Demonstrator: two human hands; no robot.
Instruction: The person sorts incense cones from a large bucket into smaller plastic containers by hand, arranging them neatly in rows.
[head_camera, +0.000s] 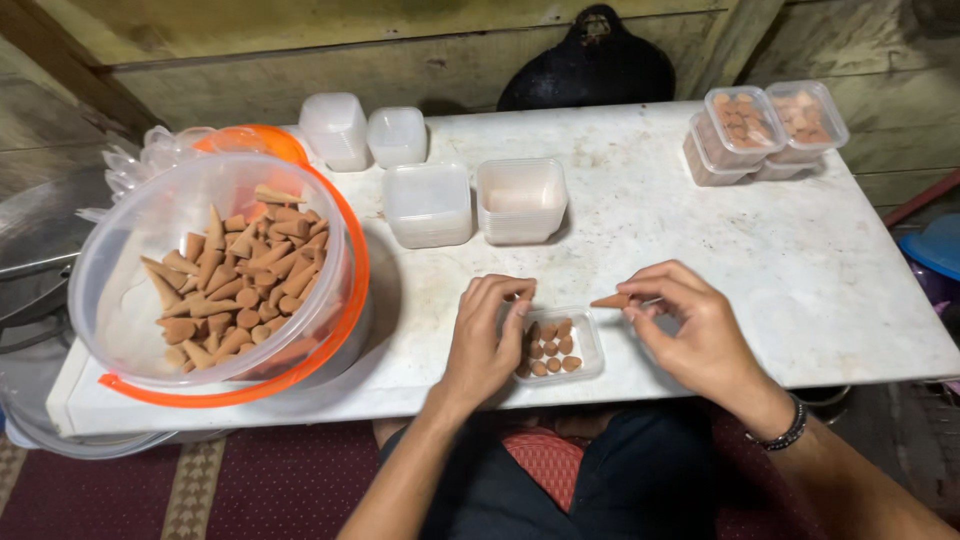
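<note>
A small clear plastic box (587, 345) sits at the table's front edge, holding several brown cones standing upright. My left hand (487, 340) rests on the box's left side, fingertips bent down over the cones inside; whether it grips one is hidden. My right hand (690, 325) hovers just right of the box and pinches one brown cone (610, 300), lying sideways with its tip pointing left. A large clear tub with an orange rim (110, 290), tilted toward me at the left, holds a heap of loose brown cones (235, 290).
Stacks of empty clear boxes (521, 199) and lids (428, 203) stand mid-table, with two more (336, 128) behind. Filled, lidded boxes (745, 125) sit at the back right. The white tabletop (800, 270) ends near my lap. A dark bag (590, 65) leans on the wooden wall.
</note>
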